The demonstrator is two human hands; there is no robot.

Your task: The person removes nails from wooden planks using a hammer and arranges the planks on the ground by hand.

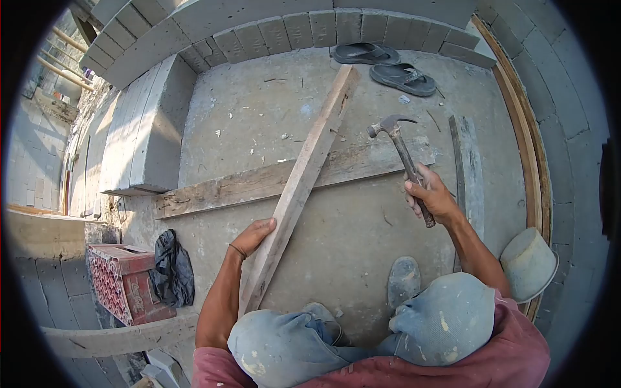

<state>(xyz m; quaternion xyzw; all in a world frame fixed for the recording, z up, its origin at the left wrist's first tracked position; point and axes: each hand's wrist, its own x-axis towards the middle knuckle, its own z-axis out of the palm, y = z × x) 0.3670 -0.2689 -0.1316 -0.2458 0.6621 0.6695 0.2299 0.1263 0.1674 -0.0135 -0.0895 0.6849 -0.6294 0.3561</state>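
A claw hammer [405,155] is in my right hand [432,195], its head up and to the left, its handle slanting down between my fingers. My left hand [253,237] rests against the left side of a long square wooden beam [303,174], with fingers closed on its edge. The beam slants from near my left knee up toward the sandals and lies across a flat wooden plank [239,187]. A nail [337,134] sticks out of the beam's upper part. The hammer head is right of the beam, not touching it.
Black sandals [402,79] lie by the block wall [284,33]. A red crate [123,278] with a black bag [172,268] stands at left, below a block stack [145,129]. A bucket [527,262] is at right, near upright boards [524,142]. A narrow strip [457,161] lies on the floor.
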